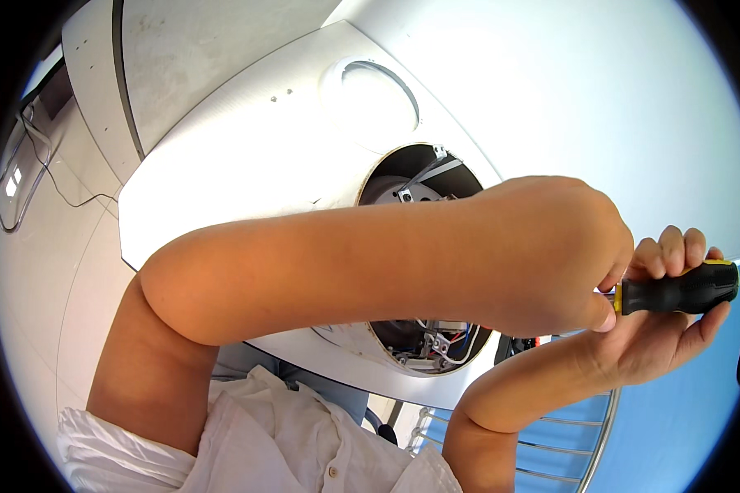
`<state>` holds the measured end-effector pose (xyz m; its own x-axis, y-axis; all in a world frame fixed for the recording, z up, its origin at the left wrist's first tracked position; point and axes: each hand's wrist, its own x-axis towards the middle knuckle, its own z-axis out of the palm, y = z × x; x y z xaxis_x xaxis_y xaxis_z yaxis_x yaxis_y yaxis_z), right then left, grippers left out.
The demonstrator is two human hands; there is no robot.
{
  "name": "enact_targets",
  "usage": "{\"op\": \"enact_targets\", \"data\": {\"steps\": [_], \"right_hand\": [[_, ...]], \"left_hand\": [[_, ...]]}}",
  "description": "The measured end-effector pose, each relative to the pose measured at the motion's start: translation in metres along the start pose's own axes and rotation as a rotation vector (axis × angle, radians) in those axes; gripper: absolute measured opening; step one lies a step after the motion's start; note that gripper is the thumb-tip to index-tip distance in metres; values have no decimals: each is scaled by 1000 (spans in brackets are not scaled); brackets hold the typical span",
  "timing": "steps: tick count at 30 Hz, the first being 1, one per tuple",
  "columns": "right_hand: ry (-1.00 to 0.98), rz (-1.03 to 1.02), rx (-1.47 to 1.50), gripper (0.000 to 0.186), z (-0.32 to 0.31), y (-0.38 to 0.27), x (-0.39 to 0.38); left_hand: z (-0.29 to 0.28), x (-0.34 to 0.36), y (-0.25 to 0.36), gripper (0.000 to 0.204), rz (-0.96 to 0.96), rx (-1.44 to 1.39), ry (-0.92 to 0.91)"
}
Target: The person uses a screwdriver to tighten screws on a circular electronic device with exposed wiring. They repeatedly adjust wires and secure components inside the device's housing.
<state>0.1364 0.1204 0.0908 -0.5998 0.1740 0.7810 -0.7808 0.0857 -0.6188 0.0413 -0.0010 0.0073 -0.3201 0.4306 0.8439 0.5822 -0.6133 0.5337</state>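
A screwdriver with a black and yellow handle is held at the right, over the blue surface. My right hand has its palm against the handle, the fingers bent over the top and the thumb along the lower side. My left hand reaches across from the left, its thumb and finger closed on the metal shaft just ahead of the handle. Beneath my left forearm lies an open round appliance housing with metal brackets, wires and other inner parts. My arm covers its middle, and the screwdriver's tip is hidden.
The housing rests on a white table. Farther back lies a white ring-shaped part, with a few tiny dark pieces beside it. A grey panel stands at the back left; a metal rack is at the lower right.
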Motion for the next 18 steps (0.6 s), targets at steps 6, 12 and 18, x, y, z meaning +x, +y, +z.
{"op": "enact_targets", "data": {"steps": [6, 12, 18], "right_hand": [[-243, 148, 102, 35, 0, -6, 8], [-241, 211, 44, 49, 7, -10, 3], [68, 43, -50, 29, 19, -5, 3]], "left_hand": [[5, 0, 5, 27, -138, -38, -62], [17, -4, 14, 28, -237, 46, -70], [23, -4, 15, 19, -30, 95, 263]]}}
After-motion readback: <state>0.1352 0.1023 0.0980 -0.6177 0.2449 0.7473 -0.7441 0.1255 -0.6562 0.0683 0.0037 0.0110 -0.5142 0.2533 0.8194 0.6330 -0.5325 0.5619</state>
